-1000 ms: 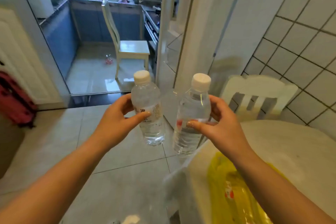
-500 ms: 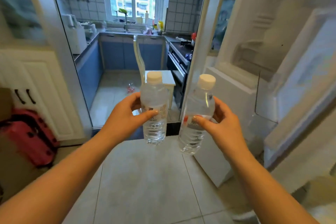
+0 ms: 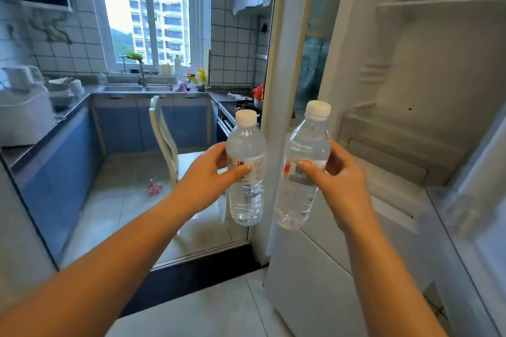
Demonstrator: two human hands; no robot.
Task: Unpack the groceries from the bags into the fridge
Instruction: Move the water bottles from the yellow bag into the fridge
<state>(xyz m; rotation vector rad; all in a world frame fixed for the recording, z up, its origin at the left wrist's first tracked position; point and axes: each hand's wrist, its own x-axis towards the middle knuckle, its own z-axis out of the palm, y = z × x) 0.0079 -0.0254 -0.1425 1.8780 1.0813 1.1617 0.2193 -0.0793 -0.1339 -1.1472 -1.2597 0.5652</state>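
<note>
The open fridge [image 3: 410,123] fills the view from 1 to 4 o'clock, its white inside bare where it shows, and a blurred clear door shelf [image 3: 471,200] juts in at 3 o'clock. A white door frame [image 3: 276,90] runs top to bottom just left of it. Beyond the frame, from 9 to 12 o'clock, lies a kitchen with a bright window [image 3: 147,8], blue cabinets under a grey worktop [image 3: 68,109], a sink [image 3: 137,88] below the window and a white chair [image 3: 169,150] standing on the tiled floor [image 3: 115,200].

At centre the left hand [image 3: 208,183] grips the left bottle [image 3: 246,169] round its label, thumb across the front, fingers behind. This clear, white-capped water bottle stands upright in the air in front of the chair. At 3 o'clock of it, near but apart, the right hand [image 3: 339,180] grips the right bottle [image 3: 304,169] the same way. That bottle tilts, cap toward 1 o'clock, and hangs in front of the fridge's lower edge, outside the compartment.
</note>
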